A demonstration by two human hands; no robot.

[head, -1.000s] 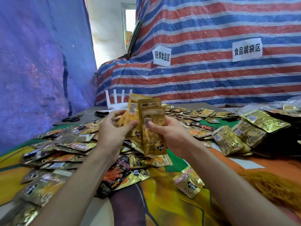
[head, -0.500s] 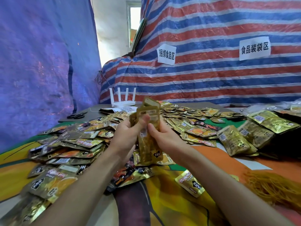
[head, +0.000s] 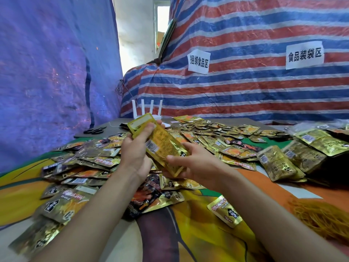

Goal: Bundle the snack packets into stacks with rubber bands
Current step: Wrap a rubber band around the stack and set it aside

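Over packets (head: 98, 159), left hand (head: 135, 154), right hand (head: 196, 163), gripping apparently one stack (head: 162, 146)

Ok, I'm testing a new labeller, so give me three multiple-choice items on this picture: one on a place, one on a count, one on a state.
1. Where does the heap of rubber bands lie?
A. near right
B. far left
C. far middle

2. How many antennas has the white router?
A. two
B. four
C. six

3. The gold packet stack is:
A. lying on the table
B. gripped by both hands
C. gripped by one hand

1 A: the yellow-brown heap lies low on the right.
2 B: four white rods stand up.
3 B: the left hand and right hand both grip it.
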